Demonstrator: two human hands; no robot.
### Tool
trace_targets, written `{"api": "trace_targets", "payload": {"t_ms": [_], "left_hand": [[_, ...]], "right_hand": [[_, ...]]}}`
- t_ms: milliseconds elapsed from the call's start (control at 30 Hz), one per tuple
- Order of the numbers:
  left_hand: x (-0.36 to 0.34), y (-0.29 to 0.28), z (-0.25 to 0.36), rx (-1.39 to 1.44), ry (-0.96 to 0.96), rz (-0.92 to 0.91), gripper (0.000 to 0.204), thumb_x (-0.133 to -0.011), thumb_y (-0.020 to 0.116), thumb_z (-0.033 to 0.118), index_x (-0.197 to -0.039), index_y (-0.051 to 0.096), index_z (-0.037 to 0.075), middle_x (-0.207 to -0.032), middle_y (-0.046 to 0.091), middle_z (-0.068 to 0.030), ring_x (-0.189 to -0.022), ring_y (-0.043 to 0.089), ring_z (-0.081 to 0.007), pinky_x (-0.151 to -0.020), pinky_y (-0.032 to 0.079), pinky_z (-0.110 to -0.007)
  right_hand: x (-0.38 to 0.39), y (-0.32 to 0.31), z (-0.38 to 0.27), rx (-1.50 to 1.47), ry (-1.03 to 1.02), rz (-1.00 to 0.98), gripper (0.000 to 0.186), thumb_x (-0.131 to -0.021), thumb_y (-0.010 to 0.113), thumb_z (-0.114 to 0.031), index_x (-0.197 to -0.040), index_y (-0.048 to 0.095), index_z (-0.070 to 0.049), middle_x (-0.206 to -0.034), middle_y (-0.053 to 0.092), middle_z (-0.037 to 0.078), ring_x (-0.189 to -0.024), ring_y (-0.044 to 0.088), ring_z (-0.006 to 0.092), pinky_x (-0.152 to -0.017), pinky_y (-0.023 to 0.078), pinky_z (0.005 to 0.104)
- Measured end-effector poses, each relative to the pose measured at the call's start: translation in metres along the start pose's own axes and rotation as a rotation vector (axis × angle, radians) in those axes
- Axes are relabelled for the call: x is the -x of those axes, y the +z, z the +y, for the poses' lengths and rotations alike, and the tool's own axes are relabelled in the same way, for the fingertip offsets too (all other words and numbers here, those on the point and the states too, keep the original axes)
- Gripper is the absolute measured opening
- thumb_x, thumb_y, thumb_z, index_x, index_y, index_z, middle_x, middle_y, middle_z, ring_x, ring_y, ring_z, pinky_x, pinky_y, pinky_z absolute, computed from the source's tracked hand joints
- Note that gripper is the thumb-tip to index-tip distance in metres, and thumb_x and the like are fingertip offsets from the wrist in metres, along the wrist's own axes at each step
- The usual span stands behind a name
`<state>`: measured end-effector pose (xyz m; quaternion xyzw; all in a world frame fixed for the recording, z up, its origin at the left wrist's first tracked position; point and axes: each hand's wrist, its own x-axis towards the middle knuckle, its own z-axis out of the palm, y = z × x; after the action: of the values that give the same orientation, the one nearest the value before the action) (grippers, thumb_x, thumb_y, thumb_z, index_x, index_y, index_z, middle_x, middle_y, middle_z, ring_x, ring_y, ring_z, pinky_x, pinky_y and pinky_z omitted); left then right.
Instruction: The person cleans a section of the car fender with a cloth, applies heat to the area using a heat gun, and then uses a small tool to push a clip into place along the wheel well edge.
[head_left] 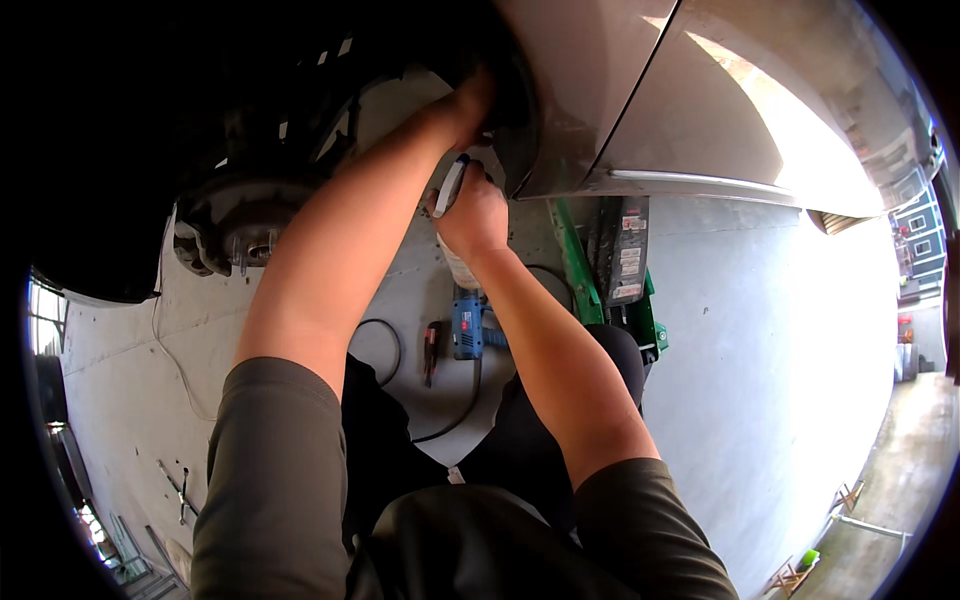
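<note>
My right hand [474, 215] is wrapped round the neck of a spray bottle [456, 262], its pale trigger head tipped up toward the car. Farther up, my left hand [476, 98] reaches into the dark wheel arch [518, 100] beside the car's body panel [590, 70]; its fingers are lost in shadow. Left of my left forearm shows a brake disc and hub [240, 225]. On the floor below the bottle lies a blue corded power tool [467, 325], and beside it a small red and black hand tool [431, 352].
A green floor jack [576, 255] with a long black box-like part [627, 250] stands right of my right forearm, under the car's sill. A cable curls over the grey floor [760, 330]. At the far left lies a cross-shaped wrench [180, 490].
</note>
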<state>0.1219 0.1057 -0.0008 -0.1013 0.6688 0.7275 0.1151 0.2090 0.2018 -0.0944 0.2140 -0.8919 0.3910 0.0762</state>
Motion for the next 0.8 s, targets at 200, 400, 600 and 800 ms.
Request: {"api": "trace_targets", "payload": {"t_ms": [200, 400, 600, 800], "left_hand": [[-0.016, 0.003, -0.011, -0.035, -0.083, 0.007, 0.094, -0.090, 0.035, 0.086, -0.154, 0.045, 0.018, -0.162, 0.042, -0.0079, -0.147, 0.036, -0.0267, -0.112, 0.032, -0.058], [-0.016, -0.018, -0.029, 0.000, 0.164, -0.010, 0.068, -0.100, 0.046, 0.064, -0.153, 0.045, 0.020, -0.153, 0.050, -0.0045, -0.138, 0.044, -0.0216, -0.111, 0.037, -0.047], [-0.001, -0.001, -0.074, -0.100, 0.278, 0.145, 0.060, -0.107, 0.046, 0.047, -0.158, 0.042, 0.016, -0.149, 0.053, -0.0052, -0.128, 0.055, -0.0167, -0.104, 0.046, -0.038], [0.012, -0.007, -0.129, -0.403, 0.566, -0.079, 0.067, -0.105, 0.055, 0.035, -0.163, 0.035, 0.009, -0.155, 0.049, -0.0068, -0.133, 0.053, -0.0200, -0.102, 0.047, -0.034]], "right_hand": [[0.002, 0.001, 0.008, -0.036, -0.029, 0.092, 0.054, -0.083, 0.078, -0.028, -0.123, 0.052, -0.001, -0.107, 0.069, 0.025, -0.097, 0.068, 0.0452, -0.086, 0.054, 0.0536], [0.012, -0.008, 0.002, -0.065, -0.172, 0.025, 0.057, -0.083, 0.081, -0.030, -0.123, 0.052, 0.000, -0.110, 0.065, 0.026, -0.107, 0.063, 0.0462, -0.089, 0.053, 0.0521], [0.046, -0.020, 0.049, 0.123, -0.295, -0.262, 0.071, -0.084, 0.084, -0.037, -0.140, 0.050, -0.008, -0.133, 0.057, 0.015, -0.127, 0.057, 0.0353, -0.104, 0.049, 0.0464], [0.070, -0.043, 0.145, 0.381, 0.164, -0.644, 0.071, -0.090, 0.075, -0.052, -0.138, 0.050, -0.006, -0.122, 0.068, 0.018, -0.115, 0.067, 0.0366, -0.095, 0.055, 0.0473]]}}
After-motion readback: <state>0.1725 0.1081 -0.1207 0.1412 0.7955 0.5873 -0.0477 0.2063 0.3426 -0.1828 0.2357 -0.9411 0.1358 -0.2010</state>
